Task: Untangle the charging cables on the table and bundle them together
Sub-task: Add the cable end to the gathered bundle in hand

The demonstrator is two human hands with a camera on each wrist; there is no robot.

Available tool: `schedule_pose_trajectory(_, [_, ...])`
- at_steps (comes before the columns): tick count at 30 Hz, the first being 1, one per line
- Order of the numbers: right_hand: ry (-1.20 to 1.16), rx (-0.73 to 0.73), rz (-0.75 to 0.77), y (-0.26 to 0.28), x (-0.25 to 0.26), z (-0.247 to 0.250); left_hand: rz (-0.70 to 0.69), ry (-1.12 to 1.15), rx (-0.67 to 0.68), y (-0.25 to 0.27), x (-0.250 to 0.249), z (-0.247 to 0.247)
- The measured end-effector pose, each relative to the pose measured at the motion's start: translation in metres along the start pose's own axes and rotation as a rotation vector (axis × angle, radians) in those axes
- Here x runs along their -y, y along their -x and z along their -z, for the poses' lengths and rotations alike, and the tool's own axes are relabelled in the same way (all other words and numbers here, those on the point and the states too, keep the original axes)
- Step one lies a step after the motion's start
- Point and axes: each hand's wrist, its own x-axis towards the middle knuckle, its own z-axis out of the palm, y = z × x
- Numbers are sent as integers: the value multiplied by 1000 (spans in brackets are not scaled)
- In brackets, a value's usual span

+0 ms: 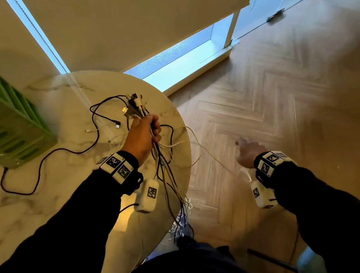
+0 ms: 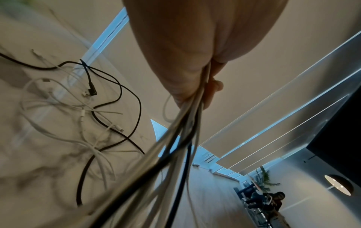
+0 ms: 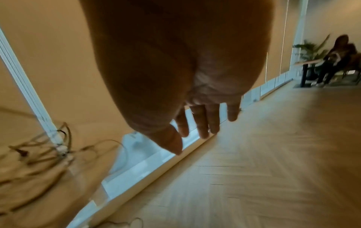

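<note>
Left hand (image 1: 143, 134) clenched round gathered cables (image 1: 164, 170), connector ends fanned above fist, tails hanging past table (image 1: 34, 222) edge; right hand (image 1: 246, 152) released, fingers straight, off to side over floor; black cable (image 1: 42, 159) and white cables (image 2: 58, 98) lie loose on tabletop; judged light, limp, snag-prone; grasp near plugs.

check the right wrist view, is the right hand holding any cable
No: the right hand hangs with straight, spread fingers above the wooden floor, and nothing lies between them.
</note>
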Motion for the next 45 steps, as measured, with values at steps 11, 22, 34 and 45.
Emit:
schedule_pose_trajectory(11, [-301,60,931,52,138,36,-34,-135,46,9,1,12])
schedule_pose_trajectory(22, [-187,-335,723,48,106,87,-68,-176,-33,15,-2,31])
schedule_pose_trajectory(34, [-137,221,677,49,109,54,-79,40,216,36,-43,14])
schedule_pose_trajectory(45, [-731,597,736,70,174,45,74,27,327,61,-61,14])
